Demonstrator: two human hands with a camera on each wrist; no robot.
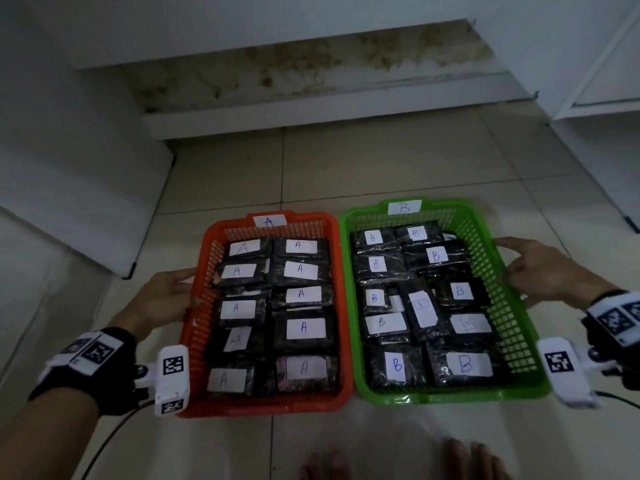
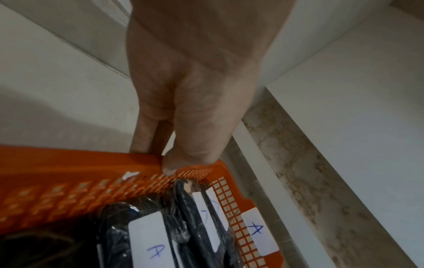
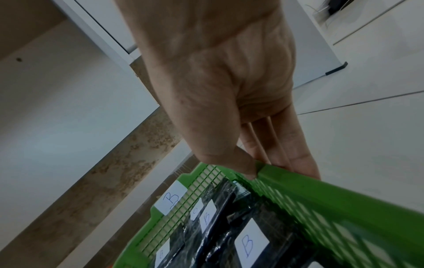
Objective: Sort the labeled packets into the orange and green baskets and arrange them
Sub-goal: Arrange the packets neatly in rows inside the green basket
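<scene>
hands (image 1: 162, 299) flanking orange basket (image 1: 194, 341), green basket (image 1: 519, 341)

Left hand (image 1: 162, 299) fingertips hidden — behind orange basket (image 1: 194, 327) rim.

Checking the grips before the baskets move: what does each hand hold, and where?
Left hand pinches the orange basket by its left rim; right hand pinches the green basket by its right rim.

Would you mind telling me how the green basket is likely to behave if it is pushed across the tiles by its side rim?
The green basket would probably slide rather than tip: it sits low and wide on smooth floor tiles. It likely feels heavy, being packed with B packets. Its thin lattice wall may flex where the right hand holds the rim.
</scene>
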